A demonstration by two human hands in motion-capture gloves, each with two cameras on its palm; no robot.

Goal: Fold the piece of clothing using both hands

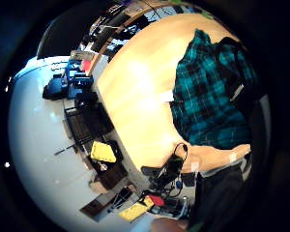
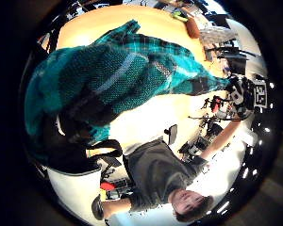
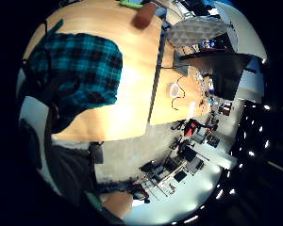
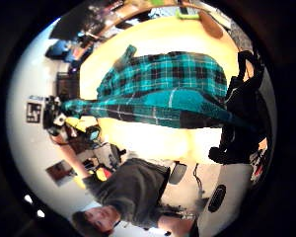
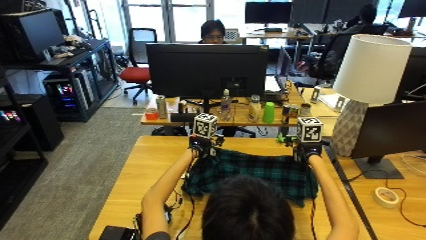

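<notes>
Shirt: teal-and-black plaid shirt [image 5: 256,175] held up off the wooden table [image 5: 153,165] in front of the person – its far edge stretched between both hands, lower part hanging toward the table.
Left hand [image 5: 202,146]: at the shirt's far left corner, arm reaching fwd; fingers curled on the cloth.
Right hand [image 5: 306,148]: at the far right corner, level w/ the left; fingers gripping the cloth too.
Nearby: white lamp [image 5: 363,85] & dark monitor [image 5: 208,70] beyond the table – well apart from the shirt.
</notes>
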